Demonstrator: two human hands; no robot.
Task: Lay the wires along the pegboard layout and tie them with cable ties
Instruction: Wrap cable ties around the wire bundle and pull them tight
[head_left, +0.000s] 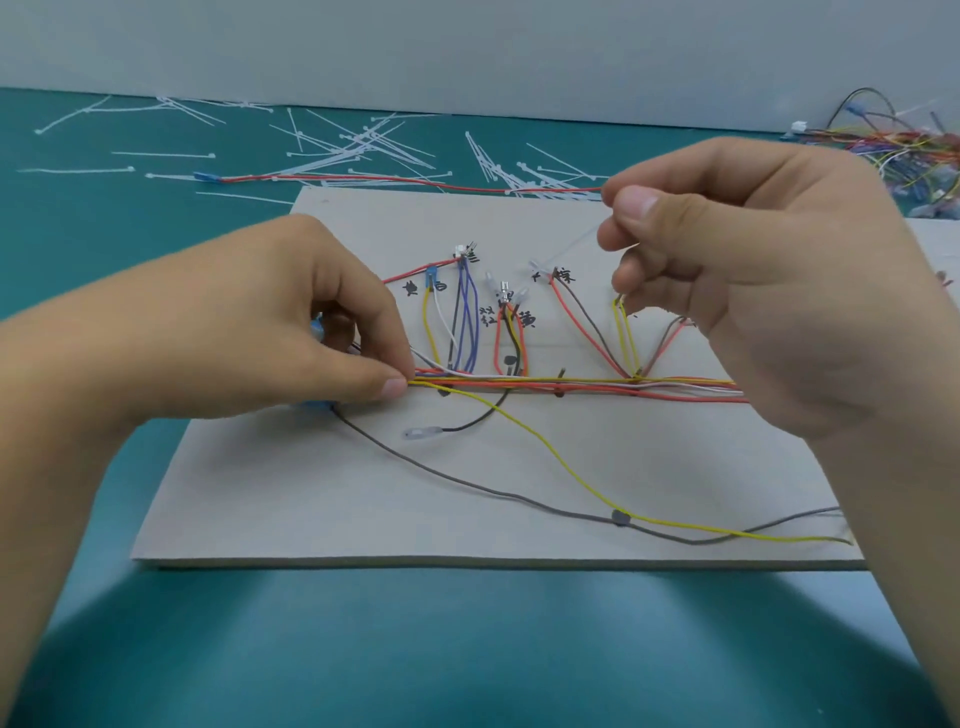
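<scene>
Pinching wire bundle (571, 385), left hand (249, 332) grip | right hand (753, 270) grip pinches cable tie (569, 248) above

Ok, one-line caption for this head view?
Left hand pinches the wire bundle on the board while the right hand holds a clear cable tie.

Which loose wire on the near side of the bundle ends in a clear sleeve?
The short black wire: its clear-sleeved tip lies on the board just near of the bundle. The yellow wire and grey wire run on toward the right edge.
</scene>
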